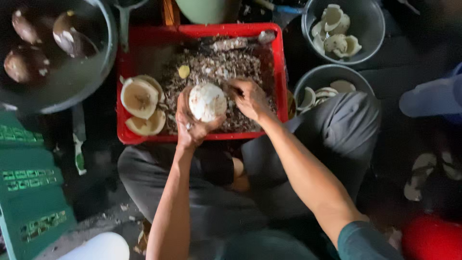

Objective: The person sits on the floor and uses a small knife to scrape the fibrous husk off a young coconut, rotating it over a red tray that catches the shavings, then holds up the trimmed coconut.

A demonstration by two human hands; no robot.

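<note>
Around you: a red crate (276, 72) of brown shavings (211, 72) with pale coconut halves (141, 103) at its left; a large metal basin (72, 82) holding unpeeled brown coconuts (24, 62); two grey buckets (365, 24) of white pieces (337, 33); green crates (29, 192); sandals (423, 175).

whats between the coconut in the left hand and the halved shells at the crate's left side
Only brown peel shavings on the crate floor lie between the white coconut and the halved shells, per the head view.

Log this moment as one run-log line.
left hand: holds peeled white coconut | right hand: grip closed on small tool, at coconut's edge | under: red crate of brown shavings | beside: halved pieces
</note>
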